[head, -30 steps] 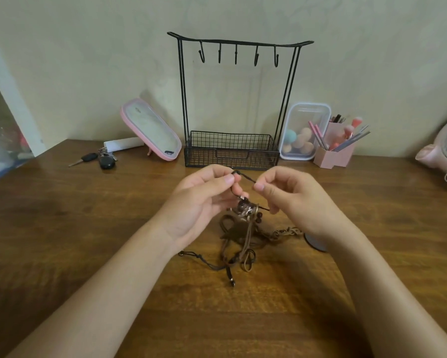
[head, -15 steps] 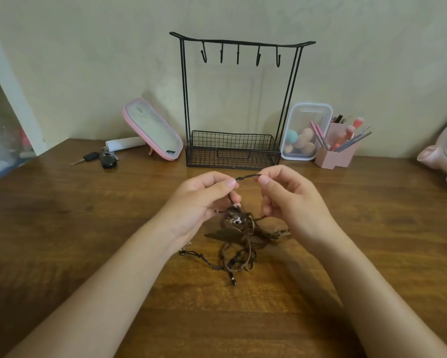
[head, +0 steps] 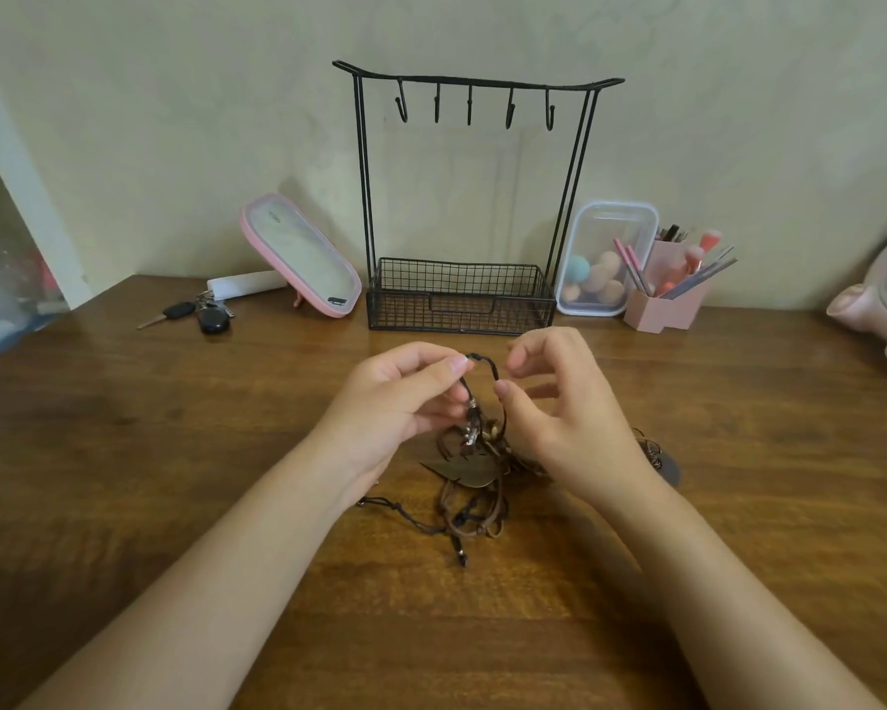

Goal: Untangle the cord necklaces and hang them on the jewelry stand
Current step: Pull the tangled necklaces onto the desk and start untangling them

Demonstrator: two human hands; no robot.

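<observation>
A tangled bundle of brown cord necklaces (head: 475, 484) with beads and a leaf-shaped pendant lies on the wooden table between my hands. My left hand (head: 400, 402) pinches a dark cord loop (head: 485, 363) lifted from the bundle. My right hand (head: 559, 402) is beside that loop with fingers spread, thumb tip close to the cord, holding nothing that I can see. A round pendant (head: 669, 468) peeks out behind my right wrist. The black wire jewelry stand (head: 469, 197) stands at the wall behind, its several hooks bare and its basket base empty.
Left of the stand lean a pink mirror (head: 303, 258), a white tube and car keys (head: 200, 315). To its right stand a clear box of sponges (head: 603, 258) and a pink brush holder (head: 662, 304). A pink fan (head: 882, 299) sits at the far right edge.
My right hand let go of the cord loop and spread its fingers. The left hand kept its pinch and the loop now arcs up from it. The bundle shifted slightly.
</observation>
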